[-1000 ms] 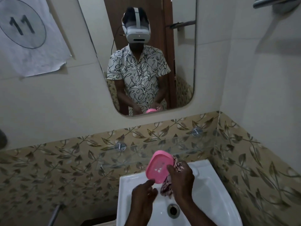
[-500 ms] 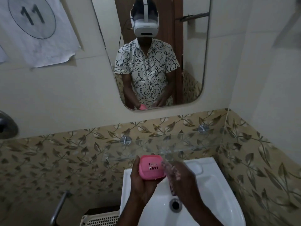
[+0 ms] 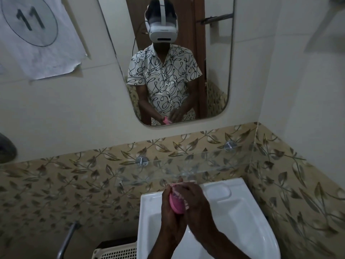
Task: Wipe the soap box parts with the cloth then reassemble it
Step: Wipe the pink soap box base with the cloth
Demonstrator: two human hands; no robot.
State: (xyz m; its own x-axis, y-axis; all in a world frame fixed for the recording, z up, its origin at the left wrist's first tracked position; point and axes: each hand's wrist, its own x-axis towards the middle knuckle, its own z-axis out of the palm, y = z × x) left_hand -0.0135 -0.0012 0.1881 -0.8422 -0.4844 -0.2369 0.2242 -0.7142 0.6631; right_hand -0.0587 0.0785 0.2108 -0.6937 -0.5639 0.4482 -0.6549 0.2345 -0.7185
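Both hands are pressed together over the white sink (image 3: 242, 212), with the pink soap box part (image 3: 176, 203) squeezed between them. The left hand (image 3: 170, 212) wraps around the part from the left side and from below, its fingers closed on it. The right hand (image 3: 196, 200) covers the part from the right and from above, and it presses the cloth (image 3: 184, 184) onto the pink surface; only a pale, patterned edge of the cloth shows just above and beside the fingers, the rest is hidden under the palm. So the left hand grips the part and the right hand is closed on the cloth against it.

Half a second ago the part was standing more openly in the left hand, with its slotted face turned to the camera and the right hand just beside it. Now the right hand has come over it, and only a small pink oval is visible between the two palms. A second ago the part was held higher, by the right hand with the cloth.

Left of the grip and lower, a white perforated basket (image 3: 119, 252) stands beside the sink. Behind the grip a glass shelf (image 3: 205, 165) runs along the leaf-patterned tiles (image 3: 74, 180). Higher, the mirror (image 3: 218, 71) reflects the person with the hands joined, and a paper sheet (image 3: 37, 43) with the number 11 hangs far to the left.
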